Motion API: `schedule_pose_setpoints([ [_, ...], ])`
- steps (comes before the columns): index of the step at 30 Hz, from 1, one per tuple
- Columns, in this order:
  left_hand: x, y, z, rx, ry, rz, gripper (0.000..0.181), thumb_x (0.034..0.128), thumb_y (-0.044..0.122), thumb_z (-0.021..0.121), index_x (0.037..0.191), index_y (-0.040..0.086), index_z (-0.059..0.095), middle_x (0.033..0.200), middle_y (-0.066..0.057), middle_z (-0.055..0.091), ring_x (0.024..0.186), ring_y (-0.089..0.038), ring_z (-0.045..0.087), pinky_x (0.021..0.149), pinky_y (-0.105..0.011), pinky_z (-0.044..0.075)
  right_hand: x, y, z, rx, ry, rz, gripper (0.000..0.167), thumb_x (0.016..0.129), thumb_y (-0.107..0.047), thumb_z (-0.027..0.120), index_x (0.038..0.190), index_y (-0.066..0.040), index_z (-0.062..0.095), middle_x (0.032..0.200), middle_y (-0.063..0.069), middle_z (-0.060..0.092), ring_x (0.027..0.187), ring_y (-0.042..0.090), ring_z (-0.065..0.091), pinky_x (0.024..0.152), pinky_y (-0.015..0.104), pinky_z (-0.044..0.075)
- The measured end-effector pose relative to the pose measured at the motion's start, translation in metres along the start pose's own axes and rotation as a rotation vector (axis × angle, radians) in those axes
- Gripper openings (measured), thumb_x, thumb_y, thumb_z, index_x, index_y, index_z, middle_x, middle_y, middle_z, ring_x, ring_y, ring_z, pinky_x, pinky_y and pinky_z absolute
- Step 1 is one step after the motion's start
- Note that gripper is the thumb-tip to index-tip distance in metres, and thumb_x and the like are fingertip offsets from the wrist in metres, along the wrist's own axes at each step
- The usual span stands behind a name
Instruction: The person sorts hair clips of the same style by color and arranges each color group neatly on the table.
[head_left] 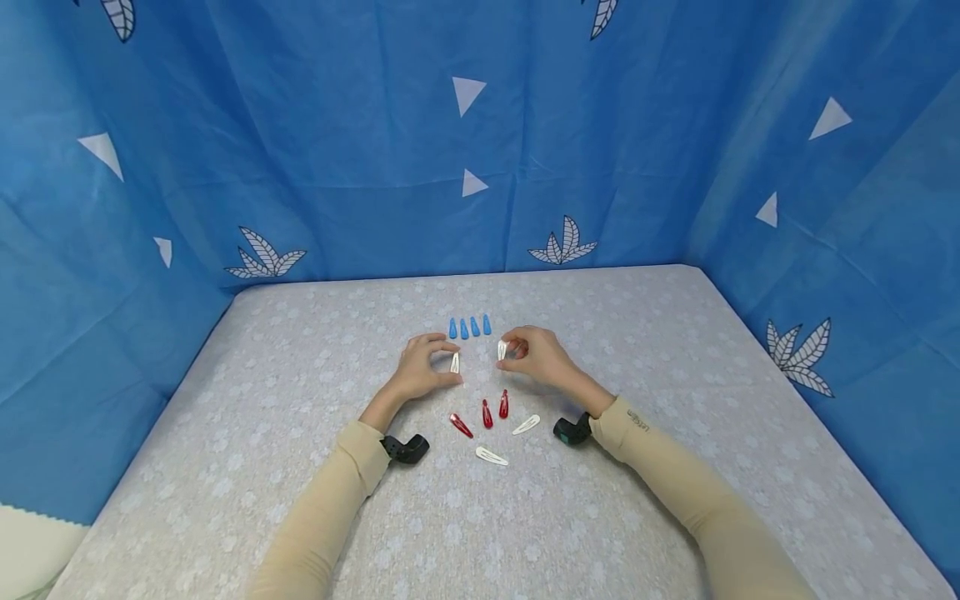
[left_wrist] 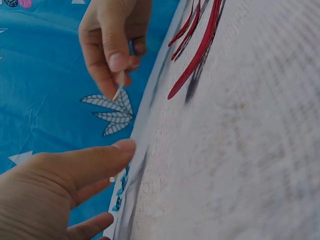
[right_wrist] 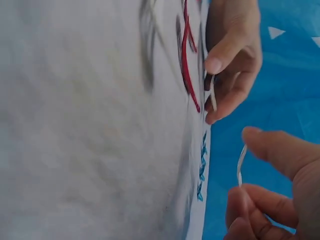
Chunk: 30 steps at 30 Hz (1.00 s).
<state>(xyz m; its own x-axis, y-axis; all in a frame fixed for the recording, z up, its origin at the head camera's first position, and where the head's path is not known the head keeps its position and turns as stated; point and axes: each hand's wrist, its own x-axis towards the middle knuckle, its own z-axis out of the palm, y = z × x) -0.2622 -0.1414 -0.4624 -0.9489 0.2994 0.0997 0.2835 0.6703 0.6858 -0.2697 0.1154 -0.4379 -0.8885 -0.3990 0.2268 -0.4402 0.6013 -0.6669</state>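
In the head view my left hand (head_left: 422, 368) holds a white hair clip (head_left: 455, 363) between thumb and forefinger. My right hand (head_left: 542, 357) pinches a second white clip (head_left: 502, 351) by its two ends, a short way to the right. The right wrist view shows this clip (right_wrist: 240, 167) between thumb and fingertips of the right hand (right_wrist: 280, 187), and the left hand (right_wrist: 237, 55) with its clip (right_wrist: 213, 94). In the left wrist view the left thumb and fingers (left_wrist: 60, 180) are spread apart, their clip mostly hidden; the right hand (left_wrist: 115, 40) appears above.
Several blue clips (head_left: 475, 327) stand in a row just beyond the hands. Nearer lie three red clips (head_left: 487, 414) and two white ones, one at the right (head_left: 527, 424) and one closer to me (head_left: 491, 456). A blue curtain (head_left: 420, 167) surrounds the patterned tabletop (head_left: 600, 517).
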Motion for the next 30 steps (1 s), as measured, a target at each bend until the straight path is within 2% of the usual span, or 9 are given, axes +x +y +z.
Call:
schedule_pose_setpoints([
  [4,0.002,0.001,-0.005,-0.062,0.009,-0.034,0.054,0.076,0.023,0.084,0.125,0.009,0.066,0.149,-0.018,0.042,0.142,-0.04,0.028,0.116,-0.059,0.026,0.015,-0.004,0.003,0.019,-0.055,-0.029,0.046,0.078,-0.021,0.083,0.116,0.001,0.069,0.091,0.008,0.068,0.076,0.014,0.061,0.068,0.025,0.052],
  [10,0.009,-0.002,-0.012,-0.082,0.02,-0.063,0.053,0.0784,0.022,0.082,0.126,0.009,0.065,0.15,-0.02,0.04,0.143,-0.042,0.026,0.115,-0.062,0.026,0.033,-0.008,0.012,0.042,-0.149,-0.039,0.046,0.08,-0.02,0.081,0.119,-0.001,0.067,0.093,0.007,0.068,0.079,0.014,0.061,0.071,0.025,0.053],
  [17,0.014,-0.008,-0.01,-0.102,0.039,-0.055,0.052,0.0769,0.022,0.084,0.124,0.009,0.067,0.148,-0.019,0.042,0.144,-0.041,0.024,0.116,-0.062,0.021,0.046,-0.01,0.021,0.046,-0.222,-0.019,0.046,0.082,-0.021,0.08,0.121,-0.001,0.066,0.093,0.008,0.068,0.079,0.015,0.062,0.07,0.025,0.054],
  [22,0.016,-0.012,-0.006,-0.073,0.049,-0.057,0.052,0.0762,0.024,0.084,0.123,0.011,0.068,0.148,-0.018,0.042,0.147,-0.041,0.017,0.118,-0.063,0.014,0.052,-0.01,0.026,0.036,-0.249,-0.029,0.044,0.082,-0.019,0.08,0.12,-0.001,0.067,0.091,0.008,0.069,0.077,0.014,0.063,0.069,0.024,0.054],
  [30,0.016,-0.013,-0.003,-0.006,0.053,-0.056,0.054,0.0775,0.029,0.083,0.126,0.012,0.067,0.151,-0.017,0.04,0.149,-0.04,0.014,0.119,-0.063,0.011,0.055,-0.008,0.032,0.006,-0.265,-0.041,0.043,0.082,-0.018,0.08,0.12,-0.003,0.067,0.085,0.005,0.069,0.071,0.01,0.062,0.065,0.022,0.052],
])
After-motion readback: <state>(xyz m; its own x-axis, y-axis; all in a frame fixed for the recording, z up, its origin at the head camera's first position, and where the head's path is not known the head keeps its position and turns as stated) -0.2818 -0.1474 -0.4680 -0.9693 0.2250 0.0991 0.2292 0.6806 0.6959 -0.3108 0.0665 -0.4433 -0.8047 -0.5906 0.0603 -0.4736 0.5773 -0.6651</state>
